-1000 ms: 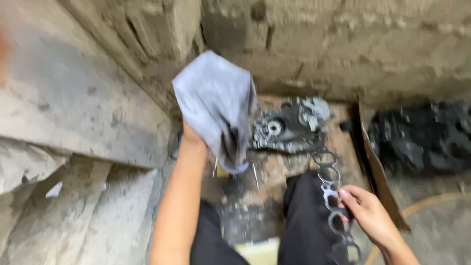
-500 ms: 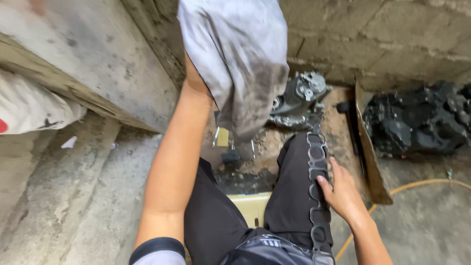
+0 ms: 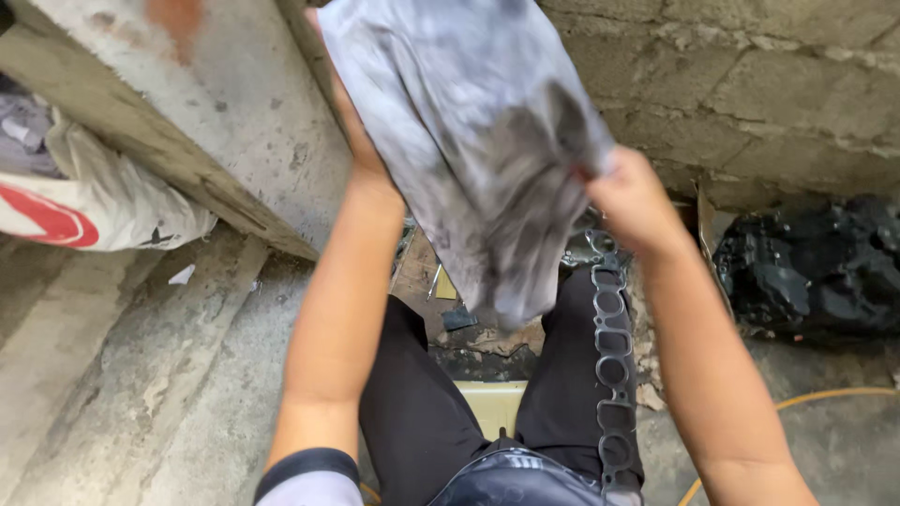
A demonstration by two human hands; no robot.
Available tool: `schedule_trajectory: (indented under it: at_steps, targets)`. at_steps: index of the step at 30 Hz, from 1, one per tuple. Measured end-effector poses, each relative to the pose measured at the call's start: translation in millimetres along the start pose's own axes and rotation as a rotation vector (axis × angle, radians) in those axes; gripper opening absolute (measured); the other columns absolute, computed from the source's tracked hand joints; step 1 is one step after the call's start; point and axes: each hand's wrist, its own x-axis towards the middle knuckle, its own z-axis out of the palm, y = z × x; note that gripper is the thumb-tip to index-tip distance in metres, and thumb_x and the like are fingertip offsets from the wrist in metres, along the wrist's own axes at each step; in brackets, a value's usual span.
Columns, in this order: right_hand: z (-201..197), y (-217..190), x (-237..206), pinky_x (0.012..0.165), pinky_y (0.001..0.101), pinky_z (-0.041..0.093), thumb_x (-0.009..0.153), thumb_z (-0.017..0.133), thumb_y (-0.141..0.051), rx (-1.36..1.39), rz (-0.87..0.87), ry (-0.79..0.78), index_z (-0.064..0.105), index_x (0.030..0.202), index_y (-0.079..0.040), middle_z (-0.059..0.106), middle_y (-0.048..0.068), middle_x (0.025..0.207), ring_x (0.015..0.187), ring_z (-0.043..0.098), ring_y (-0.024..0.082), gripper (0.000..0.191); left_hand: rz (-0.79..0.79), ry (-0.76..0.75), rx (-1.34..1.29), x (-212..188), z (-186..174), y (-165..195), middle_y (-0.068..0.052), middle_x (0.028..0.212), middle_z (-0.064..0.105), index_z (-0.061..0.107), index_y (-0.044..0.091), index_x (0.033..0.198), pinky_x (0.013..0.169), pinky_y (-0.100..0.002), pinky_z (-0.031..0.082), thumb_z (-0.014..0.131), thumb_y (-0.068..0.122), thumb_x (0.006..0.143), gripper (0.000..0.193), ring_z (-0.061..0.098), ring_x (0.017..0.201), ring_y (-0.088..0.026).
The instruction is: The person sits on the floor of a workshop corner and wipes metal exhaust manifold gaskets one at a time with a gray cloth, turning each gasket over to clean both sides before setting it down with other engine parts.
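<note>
cloth (image 3: pixel 473 150) above lap | gasket (image 3: pixel 614 365) on right thigh

Both hands are holding up a grey, soiled cloth (image 3: pixel 478 141): left hand (image 3: pixel 361 155) is gripping behind its upper edge, right hand (image 3: pixel 630 199) is pinching its right side. A long metal gasket (image 3: pixel 614 375) is lying along the right thigh, black trousers (image 3: pixel 422 422) underneath
</note>
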Motion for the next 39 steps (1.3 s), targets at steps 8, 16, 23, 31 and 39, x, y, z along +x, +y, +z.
schedule_trajectory:
  at_steps: [8,16,23,31,39]
  targets:
    - [-43,-55,26,0.086,0.0342,0.052,0.116,0.046,-0.037,0.124,0.001,0.003,0.064,0.129,0.003,0.070,0.009,0.112,0.098,0.067,0.019,0.046,-0.207,-0.061,0.227,36,5,22,-0.018,0.140,0.061,0.048,-0.002,0.147,0.112,-0.046,0.051,0.041,0.070,0.101,0.086,0.062,0.130,-0.028]
    - [-57,-70,43,0.098,0.0355,0.058,0.116,0.040,-0.036,0.278,-0.082,0.171,0.059,0.135,-0.002,0.071,0.007,0.121,0.109,0.070,0.019,0.044,-0.977,-0.272,0.370,-5,-14,-19,-0.010,0.129,0.072,0.053,-0.002,0.144,0.102,-0.042,0.057,0.078,0.019,0.091,0.061,0.069,0.117,-0.023]
    - [-73,-76,49,0.097,0.0371,0.057,0.116,0.059,-0.020,0.261,-0.154,0.090,0.066,0.117,-0.001,0.073,0.009,0.113,0.103,0.070,0.019,0.020,-0.601,0.303,0.659,51,15,18,-0.014,0.120,0.064,0.039,0.008,0.138,0.085,-0.047,0.059,0.071,0.022,0.087,0.061,0.066,0.105,-0.023]
    - [-67,-97,60,0.098,0.0325,0.057,0.104,0.074,-0.006,0.090,-0.345,0.143,0.069,0.117,-0.003,0.072,0.006,0.112,0.103,0.069,0.015,0.014,-0.138,-0.384,1.520,72,35,21,-0.015,0.111,0.070,0.063,-0.002,0.124,0.085,-0.037,0.055,0.097,0.022,0.070,0.068,0.068,0.101,-0.025]
    - [-93,-127,56,0.091,0.0383,0.047,0.104,0.076,-0.003,-0.737,-0.700,0.322,0.069,0.100,0.010,0.057,0.018,0.110,0.105,0.059,0.024,0.015,-0.380,-0.517,2.005,113,57,76,-0.011,0.080,0.070,0.079,0.008,0.100,0.069,-0.042,0.052,0.080,0.027,0.091,0.021,0.065,0.072,-0.025]
